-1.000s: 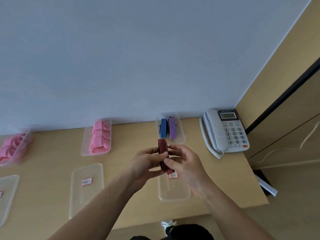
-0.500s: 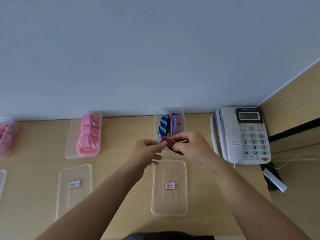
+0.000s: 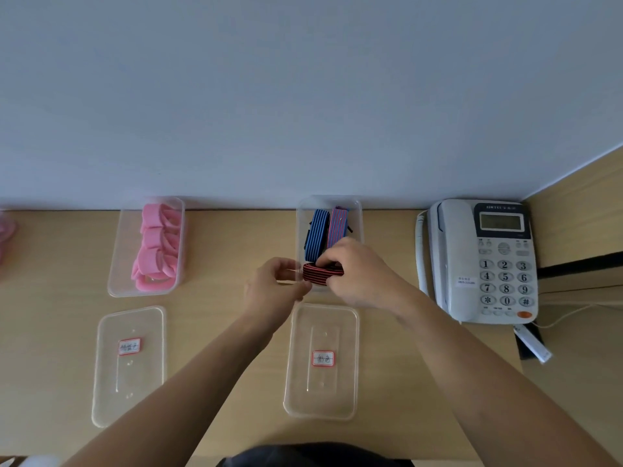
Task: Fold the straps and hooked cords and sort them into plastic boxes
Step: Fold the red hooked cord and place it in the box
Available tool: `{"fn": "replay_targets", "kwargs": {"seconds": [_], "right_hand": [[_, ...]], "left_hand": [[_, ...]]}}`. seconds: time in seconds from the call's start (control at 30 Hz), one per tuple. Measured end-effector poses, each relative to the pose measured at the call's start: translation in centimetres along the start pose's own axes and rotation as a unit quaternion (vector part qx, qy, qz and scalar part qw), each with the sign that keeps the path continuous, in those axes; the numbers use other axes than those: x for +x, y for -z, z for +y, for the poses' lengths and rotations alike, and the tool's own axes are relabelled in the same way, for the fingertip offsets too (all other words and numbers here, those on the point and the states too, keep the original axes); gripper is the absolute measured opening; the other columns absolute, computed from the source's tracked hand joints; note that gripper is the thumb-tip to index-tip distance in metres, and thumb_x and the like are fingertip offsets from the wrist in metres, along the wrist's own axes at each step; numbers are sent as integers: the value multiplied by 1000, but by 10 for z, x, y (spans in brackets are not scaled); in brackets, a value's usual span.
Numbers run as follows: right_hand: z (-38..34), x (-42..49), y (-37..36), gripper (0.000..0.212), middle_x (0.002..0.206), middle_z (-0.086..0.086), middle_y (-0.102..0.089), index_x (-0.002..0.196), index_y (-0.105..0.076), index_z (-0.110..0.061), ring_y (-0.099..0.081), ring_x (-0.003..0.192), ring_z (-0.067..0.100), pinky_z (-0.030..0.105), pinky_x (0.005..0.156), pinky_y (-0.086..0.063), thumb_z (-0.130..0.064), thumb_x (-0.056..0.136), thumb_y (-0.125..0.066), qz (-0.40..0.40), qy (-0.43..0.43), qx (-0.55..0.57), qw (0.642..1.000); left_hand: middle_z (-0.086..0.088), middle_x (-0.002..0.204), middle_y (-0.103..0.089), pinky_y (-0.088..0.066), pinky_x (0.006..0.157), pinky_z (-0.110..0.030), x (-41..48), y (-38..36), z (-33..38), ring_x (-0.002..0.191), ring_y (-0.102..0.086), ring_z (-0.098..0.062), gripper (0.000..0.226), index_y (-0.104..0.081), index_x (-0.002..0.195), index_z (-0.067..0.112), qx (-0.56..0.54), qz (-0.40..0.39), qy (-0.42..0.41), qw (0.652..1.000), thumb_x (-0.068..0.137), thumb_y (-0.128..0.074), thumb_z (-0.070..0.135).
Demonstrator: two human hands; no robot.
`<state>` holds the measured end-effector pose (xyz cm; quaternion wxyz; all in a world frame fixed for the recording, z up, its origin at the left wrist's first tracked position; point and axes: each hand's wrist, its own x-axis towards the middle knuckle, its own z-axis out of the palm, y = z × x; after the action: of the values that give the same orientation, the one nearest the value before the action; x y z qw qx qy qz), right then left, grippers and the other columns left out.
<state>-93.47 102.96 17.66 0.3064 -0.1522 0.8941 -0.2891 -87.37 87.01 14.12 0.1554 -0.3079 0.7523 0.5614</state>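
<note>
Hands meet at the near end of the clear box (image 3: 358,210) right of frame centre: right hand (image 3: 357,274) pinching the folded red-and-black cord (image 3: 322,274), left hand (image 3: 274,286) loosely curled beside it, so lower it flat, keeping the folds pinched until seated.

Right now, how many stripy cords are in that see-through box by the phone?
3: a folded blue striped cord at the box's back left, a pink-and-blue striped cord beside it, and a red-and-black striped cord in front under the right hand. Others may be hidden.
</note>
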Motion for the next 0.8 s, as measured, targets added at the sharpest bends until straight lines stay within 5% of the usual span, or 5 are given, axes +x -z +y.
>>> {"fn": "replay_targets", "kwargs": {"seconds": [0.17,0.3,0.57,0.67,0.8], "right_hand": [[5,-3,-3,32,109,-2,-69,114,-73,-19,-60,101,16,25,83,-46,-9,85,-65,28,16,12,999],[3,-9,-10,34,103,-15,-72,108,-76,-26,-60,89,-3,1,68,-39,-9,82,-63,94,-31,126,987],[2,-16,-11,29,81,-15,-75,86,-79,-32,-69,78,1,15,61,-50,-11,72,-64,172,-106,374,905],[-1,-11,-15,33,83,-12,-74,90,-77,-30,-69,79,1,15,63,-49,-2,77,-65,175,-94,359,912],[2,-9,-22,35,100,-6,-72,100,-74,-25,-67,96,10,31,85,-56,0,77,-66,161,-77,291,940]], "left_hand": [[-2,88,-76,-62,86,-50,2,0,-2,72,-72,-20,28,-70,97,22,-11,-1,7,1000,80,-82,2],[-5,91,-77,-63,86,-50,2,0,-3,79,-76,-22,28,-72,98,19,-33,-10,19,999,79,-80,-1],[-8,99,-74,-61,92,-52,2,-1,-5,96,-74,-34,32,-71,101,19,-49,-8,29,998,77,-82,0],[-9,100,-74,-61,92,-52,2,-1,-5,96,-74,-34,32,-71,102,19,-45,-8,22,999,79,-81,-1],[-4,102,-74,-61,89,-53,1,0,-3,88,-75,-28,36,-68,104,23,-34,-5,14,999,79,-82,2]]}}
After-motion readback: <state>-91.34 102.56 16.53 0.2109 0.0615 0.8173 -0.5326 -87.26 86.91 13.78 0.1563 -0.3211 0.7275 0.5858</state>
